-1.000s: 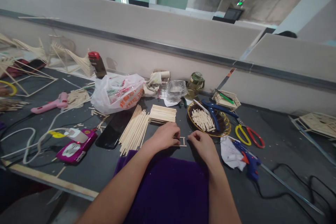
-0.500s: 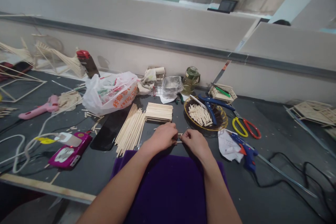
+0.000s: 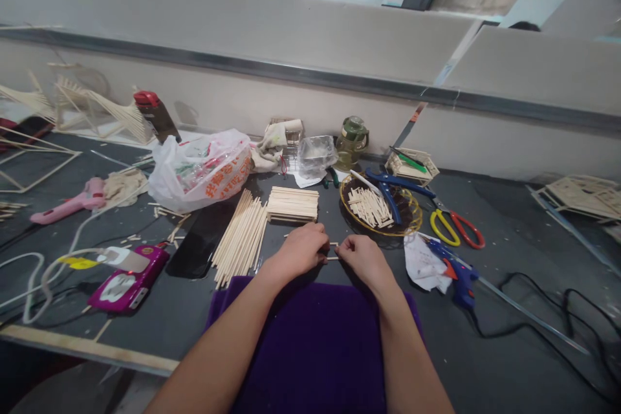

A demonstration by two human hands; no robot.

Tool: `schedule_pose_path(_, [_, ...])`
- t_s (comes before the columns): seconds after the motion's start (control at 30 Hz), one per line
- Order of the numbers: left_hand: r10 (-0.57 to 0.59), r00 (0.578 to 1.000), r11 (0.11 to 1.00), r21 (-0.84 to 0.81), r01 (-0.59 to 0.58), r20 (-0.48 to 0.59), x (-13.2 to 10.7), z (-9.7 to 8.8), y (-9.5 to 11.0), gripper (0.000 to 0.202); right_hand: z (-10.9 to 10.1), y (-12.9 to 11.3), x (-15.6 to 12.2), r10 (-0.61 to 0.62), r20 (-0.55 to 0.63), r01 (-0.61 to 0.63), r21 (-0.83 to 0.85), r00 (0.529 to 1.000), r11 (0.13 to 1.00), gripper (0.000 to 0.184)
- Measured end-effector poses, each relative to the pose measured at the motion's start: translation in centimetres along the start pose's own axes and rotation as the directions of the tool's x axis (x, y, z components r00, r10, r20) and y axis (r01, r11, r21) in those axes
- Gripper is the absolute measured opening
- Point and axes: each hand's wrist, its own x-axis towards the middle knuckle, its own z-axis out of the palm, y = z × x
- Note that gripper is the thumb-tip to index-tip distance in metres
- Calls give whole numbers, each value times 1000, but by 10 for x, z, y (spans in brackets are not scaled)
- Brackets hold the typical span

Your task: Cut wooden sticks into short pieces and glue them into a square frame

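My left hand (image 3: 299, 249) and my right hand (image 3: 363, 257) meet at the near middle of the dark table, both with fingers curled in a pinch on a small frame of thin wooden sticks (image 3: 332, 252) that lies between them, mostly hidden. Just beyond the left hand lie a loose bundle of long sticks (image 3: 240, 237) and a flat stacked panel of sticks (image 3: 292, 203). A purple cloth (image 3: 315, 343) covers my lap under both forearms.
A wire basket of short sticks (image 3: 376, 207) with blue pliers stands at right, then scissors (image 3: 456, 226), a blue glue gun (image 3: 458, 275) and crumpled paper. At left lie a plastic bag (image 3: 201, 171), a black phone (image 3: 198, 239), a magenta device (image 3: 129, 281) and a pink glue gun (image 3: 70, 200).
My right hand has moved left until it meets my left hand at the small stick frame. The view has shifted slightly.
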Motion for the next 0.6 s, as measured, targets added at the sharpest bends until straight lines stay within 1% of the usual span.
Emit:
schedule_pose_path(0.13, [5,1000,1000,14,-5,-3,0,2,-1,19,-2,5,1,-16,15,15,53,1000,998,21])
schedule_pose_path(0.3, [7,1000,1000,6,-7,5,0,-1,1,17,-4,15,3,-20,-4,20,135,1000,991,26])
schedule_pose_path(0.43, [-5,1000,1000,-16,5,14,1,-2,1,16,-3,18,4,-22,-16,24,149,1000,989,25])
schedule_pose_path(0.6, [4,1000,998,-64,-5,-14,0,0,0,16,-3,18,3,-21,-11,23,160,1000,987,26])
